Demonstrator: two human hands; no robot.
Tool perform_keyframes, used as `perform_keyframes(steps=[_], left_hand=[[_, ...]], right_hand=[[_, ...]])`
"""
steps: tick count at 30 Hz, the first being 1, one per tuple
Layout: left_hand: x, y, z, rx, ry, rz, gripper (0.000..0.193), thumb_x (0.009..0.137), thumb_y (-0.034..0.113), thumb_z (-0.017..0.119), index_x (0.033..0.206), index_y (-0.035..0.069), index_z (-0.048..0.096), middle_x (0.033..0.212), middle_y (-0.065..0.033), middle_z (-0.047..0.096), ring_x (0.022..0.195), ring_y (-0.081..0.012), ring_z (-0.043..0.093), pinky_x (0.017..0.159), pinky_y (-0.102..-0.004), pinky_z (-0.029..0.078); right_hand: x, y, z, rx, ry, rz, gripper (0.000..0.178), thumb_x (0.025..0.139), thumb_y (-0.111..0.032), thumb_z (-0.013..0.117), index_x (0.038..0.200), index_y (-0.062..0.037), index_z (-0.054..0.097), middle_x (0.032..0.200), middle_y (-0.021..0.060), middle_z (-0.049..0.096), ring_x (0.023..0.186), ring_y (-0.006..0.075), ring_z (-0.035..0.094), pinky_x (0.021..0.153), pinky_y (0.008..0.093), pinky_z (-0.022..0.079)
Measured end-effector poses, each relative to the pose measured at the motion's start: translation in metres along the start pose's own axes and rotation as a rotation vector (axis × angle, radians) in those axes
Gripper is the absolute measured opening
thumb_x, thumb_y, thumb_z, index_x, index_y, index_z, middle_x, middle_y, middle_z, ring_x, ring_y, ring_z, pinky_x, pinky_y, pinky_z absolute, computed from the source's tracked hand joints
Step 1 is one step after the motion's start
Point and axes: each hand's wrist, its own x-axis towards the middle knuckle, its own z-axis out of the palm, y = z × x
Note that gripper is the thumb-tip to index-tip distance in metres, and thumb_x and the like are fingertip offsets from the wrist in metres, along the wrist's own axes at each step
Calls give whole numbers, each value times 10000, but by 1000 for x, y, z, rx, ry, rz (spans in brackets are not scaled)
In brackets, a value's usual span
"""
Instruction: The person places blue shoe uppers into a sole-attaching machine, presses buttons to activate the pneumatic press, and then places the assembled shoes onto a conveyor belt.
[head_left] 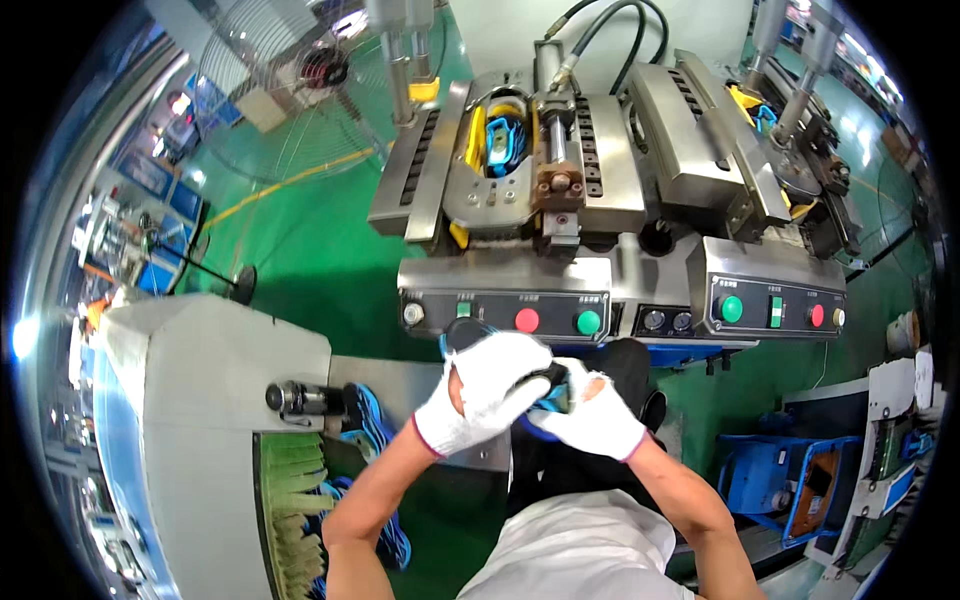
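Both of my hands wear white knit gloves and meet in front of the control panel. My left hand (490, 385) is closed round a black-and-blue shoe (466, 332), whose dark end sticks out past the fingers. My right hand (597, 412) grips the same shoe from the other side, with its fingers bent at the blue part. The gloves hide most of the shoe. Beyond my hands, a metal press (495, 205) has a blue shoe-like piece (505, 142) lying in its opening, between yellow parts.
A panel (505, 300) with red and green buttons faces me; a second press station (700, 150) stands right. At left, more blue-and-black shoes (372, 420) lie beside a grey machine (215, 370) with a bristled opening (290, 500). A fan (325, 68) stands far left, a blue frame (790, 480) lower right.
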Motion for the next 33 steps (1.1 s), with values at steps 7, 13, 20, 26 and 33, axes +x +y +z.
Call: perform_keyframes(steps=[7,13,20,26,33], left_hand=[[185,-184,-16,309,261,-188,525,927,312,754,1342,23,610,1294,-209,618,1181,-363,631,1042,-441,491],[269,-316,49,644,130,-698,870,849,571,741,1465,19,470,1432,-270,569,1305,-421,591,1105,-497,462],[305,-340,0,670,76,-690,796,796,556,746,1324,-12,563,1255,-266,686,1200,-398,662,1031,-465,516],[210,-218,-92,389,476,-445,682,814,335,853,1356,15,591,1189,-199,705,1089,-294,685,981,-389,540],[-59,-86,-82,271,441,-533,620,723,103,847,1283,32,590,1225,-142,636,1069,-259,658,970,-387,542]], right_hand=[[-101,72,-58,964,192,358,769,769,-171,896,1450,-12,575,1304,83,675,1165,195,638,1017,375,521],[-121,72,-56,1345,558,283,1001,740,-109,871,1597,13,368,1472,137,581,1298,267,601,1113,430,492],[-149,100,-49,1323,587,402,891,779,-28,759,1573,17,355,1325,144,590,1119,257,643,959,432,568],[-103,79,-59,1280,654,592,182,833,13,746,853,-68,584,662,34,559,506,125,519,377,268,365],[24,20,-69,1085,606,291,362,892,19,740,1244,-10,663,1094,93,729,932,184,731,814,365,630]])
